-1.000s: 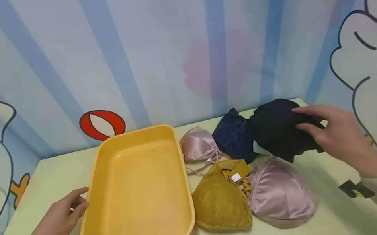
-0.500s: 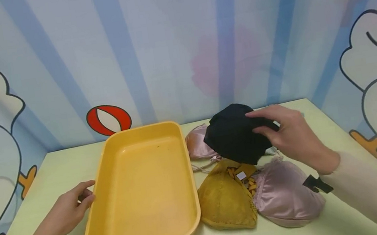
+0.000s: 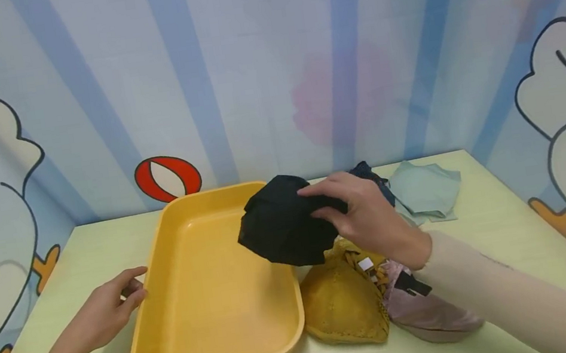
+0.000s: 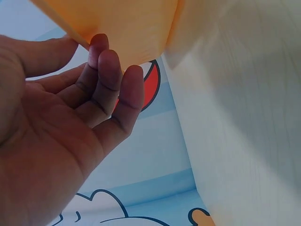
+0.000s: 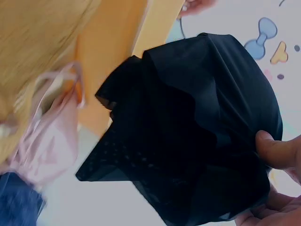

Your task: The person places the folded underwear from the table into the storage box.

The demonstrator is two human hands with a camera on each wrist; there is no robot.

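Note:
My right hand pinches a piece of black underwear between thumb and fingers, holding it over the right rim of the yellow tray. In the right wrist view the black fabric hangs folded, with tiny perforations near one corner and the thumb pressed on its edge. My left hand grips the tray's left rim; the left wrist view shows thumb and curled fingers at that rim. The tray's visible floor is bare. A mustard bra lies against its right side.
A pink satin bra sits partly under my right forearm. Behind are a navy lace bra, mostly covered, and mint-green folded underwear. Another pink satin bra shows in the right wrist view. A printed backdrop rises behind the table.
My right hand has carried the black underwear left from the back right pile to the tray's edge, uncovering the mint-green piece. My left hand stays on the tray rim.

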